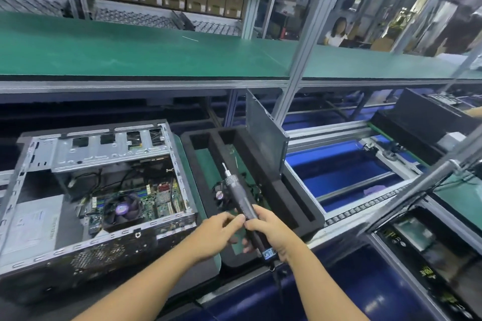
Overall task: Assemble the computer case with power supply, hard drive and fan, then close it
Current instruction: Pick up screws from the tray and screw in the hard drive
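Both hands meet on the black, cylindrical electric screwdriver (241, 202), bit pointing up and away. The right hand (273, 229) is clenched around its body; the left hand (217, 232) pinches it with fingers (238, 219) at mid-barrel. The open grey metal computer case (99, 190) lies at the tabletop's left side, motherboard and cooler fan (122, 211) exposed, beside a black foam tray (263, 164).
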The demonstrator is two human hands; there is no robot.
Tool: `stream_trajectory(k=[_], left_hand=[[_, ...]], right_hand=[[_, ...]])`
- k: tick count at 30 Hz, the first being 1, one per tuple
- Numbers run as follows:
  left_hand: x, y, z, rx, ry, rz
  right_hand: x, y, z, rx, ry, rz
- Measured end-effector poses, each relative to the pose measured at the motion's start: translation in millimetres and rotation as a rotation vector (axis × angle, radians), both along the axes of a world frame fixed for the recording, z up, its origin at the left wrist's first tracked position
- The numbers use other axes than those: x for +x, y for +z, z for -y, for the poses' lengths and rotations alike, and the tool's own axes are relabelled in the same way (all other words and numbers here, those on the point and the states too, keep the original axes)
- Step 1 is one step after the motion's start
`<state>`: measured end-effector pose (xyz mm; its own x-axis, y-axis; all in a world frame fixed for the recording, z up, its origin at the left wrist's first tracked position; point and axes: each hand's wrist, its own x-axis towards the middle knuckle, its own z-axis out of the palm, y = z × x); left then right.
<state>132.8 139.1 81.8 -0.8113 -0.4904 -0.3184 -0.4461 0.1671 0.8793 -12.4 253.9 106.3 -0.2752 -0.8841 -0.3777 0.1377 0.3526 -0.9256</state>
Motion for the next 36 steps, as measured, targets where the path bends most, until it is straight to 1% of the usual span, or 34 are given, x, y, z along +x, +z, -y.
stream_trajectory(k=[3, 4, 5, 6, 7, 9, 11, 13, 14, 15, 18, 19, 20, 22, 24, 25, 28, 33, 36], left_hand=[[-9.5, -23.8, -21.1, 0.298, -0.136, 0.067], [-10.8, -28.8, -27.6, 0.439, -0.149, 0.076], [-11.6, -35.6, -33.6, 0.568, -0.117, 0.081], [-11.4, -43.4, -38.3, 0.634, -0.091, 0.103], [-10.7, -52.0, -41.0, 0.654, -0.102, 0.147], [-4.6, -69.9, -45.5, 0.647, -0.199, 0.257], [3.8, -87.7, -47.9, 0.657, -0.245, 0.361], [11.8, -97.8, -47.4, 0.642, -0.234, 0.396], [15.5, -98.9, -46.2, 0.686, -0.214, 0.368], [19.0, -99.2, -44.9, 0.757, -0.154, 0.293], [33.0, -96.4, -36.4, 0.939, 0.185, -0.093], [39.3, -91.9, -33.4, 0.977, 0.261, -0.221], [47.2, -87.1, -30.4, 1.0, 0.3, -0.336], [66.0, -80.5, -26.2, 1.029, 0.304, -0.569], [88.0, -73.6, -23.1, 1.052, 0.325, -0.73], [100.4, -69.8, -22.2, 1.055, 0.337, -0.778], [145.3, -61.5, -22.0, 0.999, 0.416, -0.846], [234.8, -50.8, -31.3, 0.885, 0.61, -0.906], [288.7, -53.4, -41.8, 0.837, 0.699, -0.919]], right_hand=[[-16.4, -14.4, 5.6, 0.004, 0.097, -0.036], [-20.0, -17.7, 8.1, 0.01, 0.13, -0.023], [-23.1, -22.7, 11.2, 0.018, 0.151, 0.017], [-25.4, -28.6, 14.1, 0.025, 0.16, 0.061], [-26.2, -35.3, 16.4, 0.029, 0.156, 0.103], [-26.9, -50.0, 19.6, 0.025, 0.134, 0.226], [-28.9, -62.1, 20.1, 0.003, 0.147, 0.414], [-34.6, -68.7, 21.2, -0.014, 0.213, 0.586], [-37.0, -70.3, 23.1, -0.023, 0.26, 0.65], [-38.4, -71.3, 26.0, -0.033, 0.308, 0.694], [-31.6, -70.1, 38.8, -0.083, 0.474, 0.751], [-24.4, -68.5, 44.1, -0.088, 0.53, 0.763], [-14.9, -65.9, 49.8, -0.077, 0.576, 0.764], [8.7, -60.0, 60.2, -0.041, 0.652, 0.743], [35.7, -55.0, 68.2, -0.01, 0.715, 0.723], [51.2, -52.6, 71.7, 0.004, 0.739, 0.714], [106.1, -46.0, 80.1, 0.037, 0.821, 0.668], [201.9, -41.1, 92.0, 0.099, 0.919, 0.582], [256.0, -47.3, 94.9, 0.151, 0.988, 0.585]])
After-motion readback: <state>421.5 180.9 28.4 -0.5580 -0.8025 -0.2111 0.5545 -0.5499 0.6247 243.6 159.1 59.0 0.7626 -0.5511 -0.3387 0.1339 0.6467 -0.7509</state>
